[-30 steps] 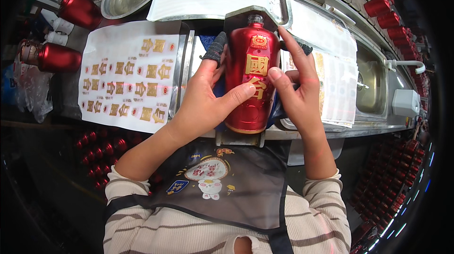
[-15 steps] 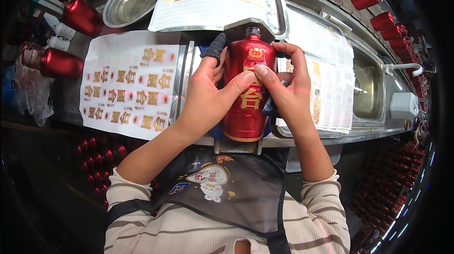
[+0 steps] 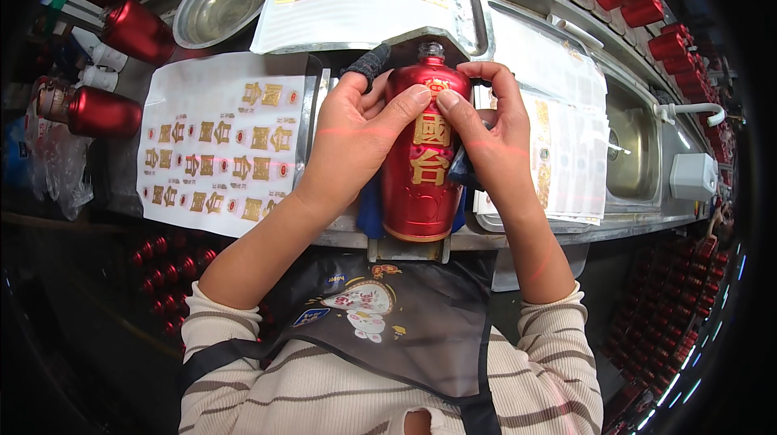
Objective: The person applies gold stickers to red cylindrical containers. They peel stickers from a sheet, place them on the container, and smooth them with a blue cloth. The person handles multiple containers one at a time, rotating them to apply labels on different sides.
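A glossy red bottle (image 3: pixel 417 208) lies on its back on a metal stand (image 3: pixel 409 251), its clear threaded neck pointing away from me. Large gold characters run down its front, with a small round red-and-gold emblem near the shoulder. My left hand (image 3: pixel 352 140) grips the bottle's left side, its thumb pressed by the emblem. From the right, my right hand (image 3: pixel 495 135) holds the opposite side, thumb tip against the emblem's lower edge. Dark covers wrap a finger on each hand. A dark blue cloth (image 3: pixel 463 169) shows beside my right hand.
At left lies a white sheet (image 3: pixel 174 83) of gold decals. Behind are a steel bowl (image 3: pixel 182 18) and another decal sheet (image 3: pixel 356 26). Stacked sheets (image 3: pixel 575 168) lie at right, before a sink (image 3: pixel 631 184) with a white tap (image 3: pixel 700 114). More red bottles (image 3: pixel 105 111) stand around.
Both thumbs have moved up the bottle, from the upper large character to the small emblem. The upper gold character is now uncovered. Bottles at the far right have shifted position.
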`<move>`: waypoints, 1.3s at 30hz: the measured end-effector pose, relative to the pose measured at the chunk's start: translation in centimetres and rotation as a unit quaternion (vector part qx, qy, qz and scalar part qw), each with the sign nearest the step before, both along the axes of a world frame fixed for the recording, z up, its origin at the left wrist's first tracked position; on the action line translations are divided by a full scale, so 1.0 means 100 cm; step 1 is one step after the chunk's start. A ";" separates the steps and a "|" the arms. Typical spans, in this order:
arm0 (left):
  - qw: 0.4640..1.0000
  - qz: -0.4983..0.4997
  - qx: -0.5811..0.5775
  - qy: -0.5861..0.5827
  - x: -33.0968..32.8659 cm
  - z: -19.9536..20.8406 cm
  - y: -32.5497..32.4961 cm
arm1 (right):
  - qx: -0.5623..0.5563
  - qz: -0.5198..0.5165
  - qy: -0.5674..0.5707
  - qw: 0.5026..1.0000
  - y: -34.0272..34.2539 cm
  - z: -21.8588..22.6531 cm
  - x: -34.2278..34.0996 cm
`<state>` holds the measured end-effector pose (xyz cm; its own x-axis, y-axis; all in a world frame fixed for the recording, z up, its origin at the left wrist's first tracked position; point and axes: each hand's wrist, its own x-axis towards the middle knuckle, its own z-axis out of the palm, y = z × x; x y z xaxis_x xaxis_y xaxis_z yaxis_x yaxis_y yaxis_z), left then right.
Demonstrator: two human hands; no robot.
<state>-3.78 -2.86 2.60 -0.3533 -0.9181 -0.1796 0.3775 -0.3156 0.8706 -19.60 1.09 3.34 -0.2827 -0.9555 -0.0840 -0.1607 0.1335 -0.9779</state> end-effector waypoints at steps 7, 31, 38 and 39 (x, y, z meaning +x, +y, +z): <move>1.000 0.008 0.002 -0.018 0.000 0.000 0.000 | 0.003 0.003 -0.038 0.999 0.000 0.001 -0.001; 0.998 -0.034 -0.029 -0.048 0.021 -0.017 0.032 | -0.038 0.046 -0.087 0.994 0.043 -0.024 -0.009; 0.999 -0.034 -0.005 -0.032 0.020 -0.009 0.027 | -0.016 0.036 -0.093 0.995 0.036 -0.012 -0.009; 0.999 -0.037 0.007 -0.026 0.019 -0.006 0.026 | -0.006 0.024 -0.091 0.996 0.034 -0.010 -0.007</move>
